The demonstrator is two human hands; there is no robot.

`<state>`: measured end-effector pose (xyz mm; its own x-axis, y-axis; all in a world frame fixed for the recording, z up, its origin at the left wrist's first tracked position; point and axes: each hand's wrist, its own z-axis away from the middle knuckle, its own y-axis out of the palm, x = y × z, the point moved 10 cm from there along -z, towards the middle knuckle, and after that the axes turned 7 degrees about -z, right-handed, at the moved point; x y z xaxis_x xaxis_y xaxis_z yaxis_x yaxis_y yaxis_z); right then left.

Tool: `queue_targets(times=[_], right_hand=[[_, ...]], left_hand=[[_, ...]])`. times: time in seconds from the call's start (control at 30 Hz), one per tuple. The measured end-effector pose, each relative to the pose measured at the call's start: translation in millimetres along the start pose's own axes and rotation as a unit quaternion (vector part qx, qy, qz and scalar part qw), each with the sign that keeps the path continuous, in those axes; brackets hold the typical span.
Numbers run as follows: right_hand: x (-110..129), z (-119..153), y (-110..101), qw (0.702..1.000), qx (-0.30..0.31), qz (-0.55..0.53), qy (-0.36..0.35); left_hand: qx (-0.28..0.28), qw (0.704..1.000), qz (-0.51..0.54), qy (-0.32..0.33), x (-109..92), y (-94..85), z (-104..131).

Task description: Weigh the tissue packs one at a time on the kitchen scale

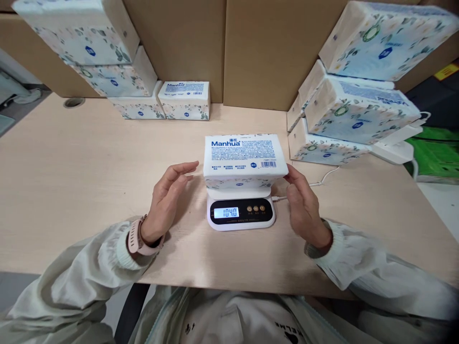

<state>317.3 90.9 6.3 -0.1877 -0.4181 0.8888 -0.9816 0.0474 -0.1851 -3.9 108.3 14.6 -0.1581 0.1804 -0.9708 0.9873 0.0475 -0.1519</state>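
Observation:
A Manhua tissue pack lies on a white digital scale, its printed face up. The scale's lit display appears to read 104.0. To the left of the pack is my left hand, fingers stretched out and a small gap from the wrapper. My right hand is at the pack's right end, fingertips touching or very close to its lower corner and partly hidden behind it. Neither hand grips the pack.
Stacked tissue packs stand at the back left, with a single pack beside them. Another stack rises at the back right. Cardboard borders the desk's rear. A white cable runs from the scale to the right.

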Motion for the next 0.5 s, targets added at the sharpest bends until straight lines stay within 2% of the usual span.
queue_targets(times=[0.17, 0.23, 0.33, 0.4, 0.5], right_hand=[[-1.8, -10.9, 5.3, 1.000, 0.000, -0.010, 0.026], [-1.4, -15.9, 14.5, 0.999, 0.013, -0.021, 0.040], [4.1, -23.7, 24.6, 0.998, 0.027, -0.029, 0.041], [10.4, -32.9, 18.8, 0.999, 0.012, -0.026, 0.032], [23.5, -56.0, -3.2, 1.000, -0.015, -0.021, 0.014]], left_hand=[[0.018, 0.995, -0.047, 0.091, -21.3, -0.4, -9.4], [0.072, 0.989, -0.075, 0.104, -25.9, 10.7, -13.9], [0.178, 0.973, -0.092, 0.111, -37.0, 37.3, -12.5], [0.195, 0.968, -0.096, 0.130, -56.3, 49.2, -10.4], [0.177, 0.956, -0.105, 0.207, -105.7, 66.4, -13.1]])
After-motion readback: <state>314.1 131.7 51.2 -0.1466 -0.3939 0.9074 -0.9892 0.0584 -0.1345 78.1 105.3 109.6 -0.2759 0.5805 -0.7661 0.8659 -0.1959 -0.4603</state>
